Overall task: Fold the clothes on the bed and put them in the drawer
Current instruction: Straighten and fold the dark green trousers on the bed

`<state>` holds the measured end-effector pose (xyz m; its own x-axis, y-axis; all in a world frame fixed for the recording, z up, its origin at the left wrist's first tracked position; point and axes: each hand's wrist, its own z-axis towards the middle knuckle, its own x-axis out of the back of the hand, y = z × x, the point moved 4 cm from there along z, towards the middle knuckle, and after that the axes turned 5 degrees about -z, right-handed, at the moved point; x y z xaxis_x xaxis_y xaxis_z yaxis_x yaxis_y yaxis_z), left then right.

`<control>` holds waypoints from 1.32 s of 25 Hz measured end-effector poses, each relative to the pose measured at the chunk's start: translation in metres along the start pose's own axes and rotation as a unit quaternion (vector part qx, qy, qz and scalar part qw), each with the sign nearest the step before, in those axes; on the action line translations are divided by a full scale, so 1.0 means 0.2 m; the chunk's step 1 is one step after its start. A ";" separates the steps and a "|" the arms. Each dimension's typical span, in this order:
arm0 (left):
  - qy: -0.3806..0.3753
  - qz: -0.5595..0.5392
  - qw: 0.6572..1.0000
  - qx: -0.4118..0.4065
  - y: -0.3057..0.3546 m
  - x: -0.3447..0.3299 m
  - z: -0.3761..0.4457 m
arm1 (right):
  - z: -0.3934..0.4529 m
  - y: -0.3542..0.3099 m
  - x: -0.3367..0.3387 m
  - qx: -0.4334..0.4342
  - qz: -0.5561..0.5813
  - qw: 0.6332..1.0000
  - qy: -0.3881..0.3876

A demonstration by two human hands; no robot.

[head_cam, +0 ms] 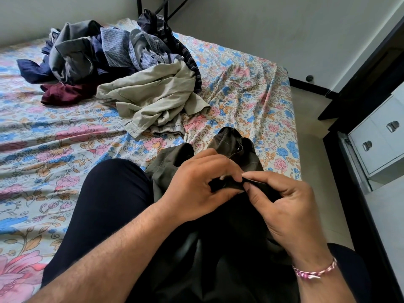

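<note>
A dark olive checked garment (pixel 231 147) lies over my lap and spills onto the bed edge. My left hand (pixel 196 189) and my right hand (pixel 284 204) meet over it, and both pinch a dark edge of its cloth between thumb and fingers. A pile of unfolded clothes (pixel 105 51) in grey, blue check and navy lies at the far side of the bed, with a beige garment (pixel 157 95) spread in front and a maroon one (pixel 63 92) to its left. White drawers (pixel 380 138) with metal handles stand at the right.
The bed has a floral sheet (pixel 54 138), rumpled near its right corner. My legs in dark trousers (pixel 109 204) rest on it. A strip of pale floor (pixel 317 154) runs between the bed and a dark cabinet frame (pixel 360 84) at the right.
</note>
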<state>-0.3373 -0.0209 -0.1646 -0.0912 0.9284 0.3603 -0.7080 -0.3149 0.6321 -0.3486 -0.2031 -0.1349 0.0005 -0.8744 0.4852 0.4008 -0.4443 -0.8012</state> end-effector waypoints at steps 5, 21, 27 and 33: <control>0.021 0.023 0.999 0.033 -0.03 0.00 0.00 | 0.00 0.00 0.00 0.040 -0.026 0.998 0.050; 0.115 0.048 0.992 0.031 0.05 -0.01 -0.02 | -0.06 -0.03 -0.05 0.175 -0.065 0.975 0.118; 0.061 0.135 0.989 0.019 0.04 0.01 0.00 | 0.05 0.03 -0.04 0.066 -0.091 0.993 0.036; -0.135 0.096 0.976 0.140 -0.23 0.31 0.05 | 0.22 0.14 0.15 -0.119 0.109 0.984 -0.071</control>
<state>-0.3043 0.0489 -0.1644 0.0114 0.7728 0.6345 -0.4741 -0.5545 0.6839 -0.2966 -0.2334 -0.1272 0.1977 -0.9255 0.3231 0.1517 -0.2968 -0.9428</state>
